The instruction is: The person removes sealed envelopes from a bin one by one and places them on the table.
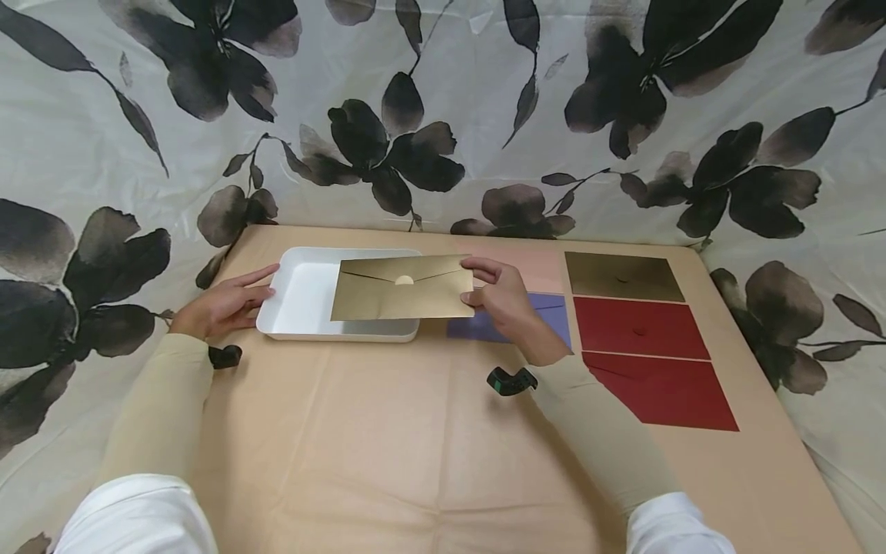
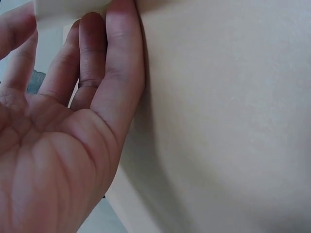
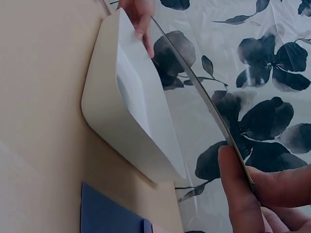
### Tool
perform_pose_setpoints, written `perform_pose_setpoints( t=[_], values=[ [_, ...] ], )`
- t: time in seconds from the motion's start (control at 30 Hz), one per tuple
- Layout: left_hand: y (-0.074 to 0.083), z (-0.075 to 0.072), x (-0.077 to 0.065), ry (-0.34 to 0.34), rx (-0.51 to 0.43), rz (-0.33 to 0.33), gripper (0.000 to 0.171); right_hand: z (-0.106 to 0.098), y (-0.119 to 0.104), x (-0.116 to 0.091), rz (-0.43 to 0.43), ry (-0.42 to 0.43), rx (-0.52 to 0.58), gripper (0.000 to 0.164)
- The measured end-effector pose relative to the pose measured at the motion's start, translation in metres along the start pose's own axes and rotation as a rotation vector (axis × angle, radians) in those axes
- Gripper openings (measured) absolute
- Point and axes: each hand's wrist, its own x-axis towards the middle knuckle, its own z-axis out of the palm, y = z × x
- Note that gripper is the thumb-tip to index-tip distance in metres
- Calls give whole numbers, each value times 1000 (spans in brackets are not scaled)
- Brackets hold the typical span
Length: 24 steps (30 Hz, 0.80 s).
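Note:
A gold envelope (image 1: 401, 286) with a round seal is held above the right part of a white tray (image 1: 298, 304). My right hand (image 1: 504, 296) pinches the envelope's right end between thumb and fingers. In the right wrist view the envelope (image 3: 209, 99) appears edge-on, apart from the tray (image 3: 104, 87). My left hand (image 1: 224, 304) touches the tray's left end with mostly straight fingers. The left wrist view shows its palm and its fingers (image 2: 119, 58) against the tray's pale edge (image 2: 58, 12).
A blue-violet envelope (image 1: 554, 312) lies partly under my right hand, with a pink one (image 1: 540, 269) behind it. On the table's right side lie a gold envelope (image 1: 623, 277) and two red envelopes (image 1: 640, 328). Floral cloth (image 1: 484, 169) hangs behind the tan-covered table (image 1: 388, 446).

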Motion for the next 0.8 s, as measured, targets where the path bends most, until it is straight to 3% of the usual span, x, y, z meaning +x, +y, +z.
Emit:
perform_pose_setpoints(
  t=[0.17, 0.8],
  values=[
    [1, 1, -1, 13, 39, -7, 76, -13, 1, -5, 18, 14, -23, 62],
    [1, 1, -3, -5, -14, -8, 78, -42, 2, -22, 27, 22, -22, 63]
  ],
)
